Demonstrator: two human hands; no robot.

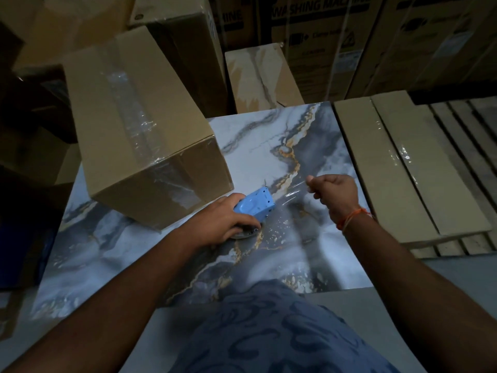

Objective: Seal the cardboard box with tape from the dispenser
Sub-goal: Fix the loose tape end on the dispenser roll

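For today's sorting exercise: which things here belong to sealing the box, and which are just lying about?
In the job: box; dispenser in the left hand; tape pulled by the right hand.

Lying about: flat cartons; stacked boxes; marbled table.

Cardboard box and tape dispenser on a marbled surface.

The brown cardboard box [139,130] lies closed at the left of the marbled surface [269,146], with clear tape along its top seam and down its near end face. The blue tape dispenser [254,207] lies just beside the box's near corner, its roll mostly hidden. A strip of clear tape [291,195] stretches from the dispenser's front toward the right, taut and glossy.
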